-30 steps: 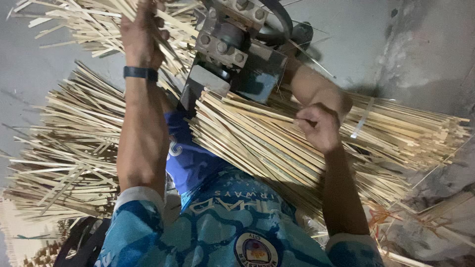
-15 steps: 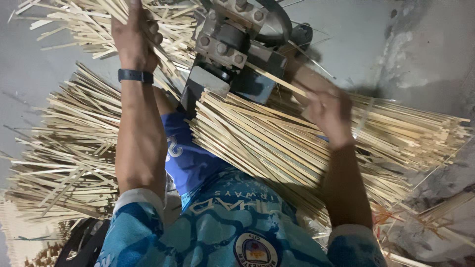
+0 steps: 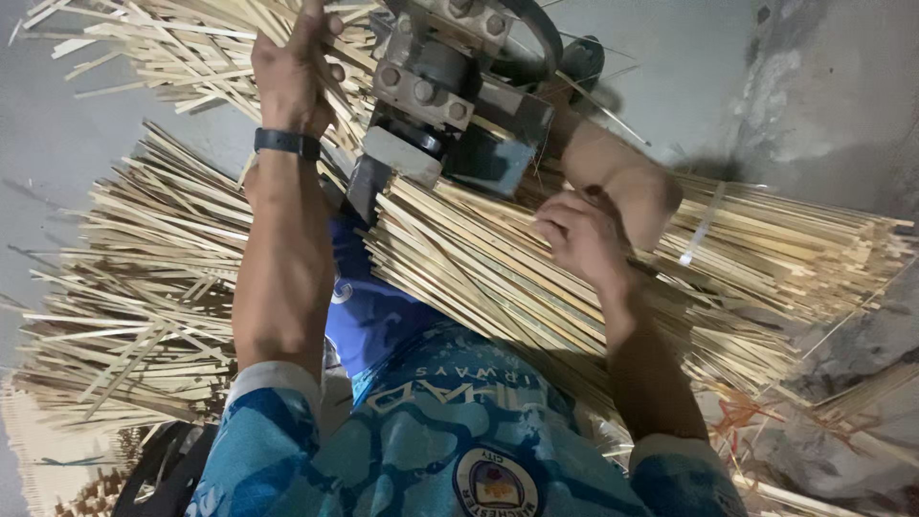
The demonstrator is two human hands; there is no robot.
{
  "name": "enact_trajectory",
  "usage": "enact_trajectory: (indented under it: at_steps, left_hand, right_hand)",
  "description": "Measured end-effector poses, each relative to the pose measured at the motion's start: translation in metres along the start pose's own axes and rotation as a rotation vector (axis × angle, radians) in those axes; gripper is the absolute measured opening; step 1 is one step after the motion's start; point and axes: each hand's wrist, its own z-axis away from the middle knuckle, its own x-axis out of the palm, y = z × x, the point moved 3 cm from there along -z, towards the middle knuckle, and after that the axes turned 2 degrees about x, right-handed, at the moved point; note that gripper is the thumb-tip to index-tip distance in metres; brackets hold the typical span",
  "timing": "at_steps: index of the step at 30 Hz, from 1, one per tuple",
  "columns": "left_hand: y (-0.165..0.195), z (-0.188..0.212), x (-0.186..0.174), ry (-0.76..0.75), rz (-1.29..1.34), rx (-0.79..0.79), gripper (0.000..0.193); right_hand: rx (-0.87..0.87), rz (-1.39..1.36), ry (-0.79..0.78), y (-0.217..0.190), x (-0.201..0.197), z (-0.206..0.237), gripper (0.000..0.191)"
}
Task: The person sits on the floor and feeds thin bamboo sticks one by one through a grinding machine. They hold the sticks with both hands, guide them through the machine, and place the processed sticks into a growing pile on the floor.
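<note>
The left hand (image 3: 292, 72) is closed around a bunch of thin bamboo strips (image 3: 206, 43) beside the grey metal machine (image 3: 450, 91). The right hand (image 3: 584, 235) pinches strips from the big bundle (image 3: 766, 258) lying across the lap.

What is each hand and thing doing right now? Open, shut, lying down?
Left hand: shut on the top sticks.
Right hand: pinching the big bundle.
Big bundle: lying loose, fanned out.
Metal machine: between the hands; cannot tell if running.
Wristband: strapped on the left wrist.
</note>
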Motion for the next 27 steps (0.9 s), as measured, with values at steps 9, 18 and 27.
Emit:
enact_trajectory:
  at_steps: [9,18,27]
  left_hand:
    - [0.019,-0.008,-0.024,0.014,0.198,0.054,0.031]
    - [0.013,-0.003,-0.016,0.035,-0.096,0.077,0.06]
    - [0.013,0.008,0.01,-0.055,0.09,0.038,0.038]
  right_hand:
    - [-0.052,0.216,0.26,0.013,-0.065,-0.008,0.012]
    - [-0.258,0.154,0.322,-0.052,-0.028,-0.052,0.022]
    - [0.096,0.271,-0.099,0.004,-0.002,0.003,0.019]
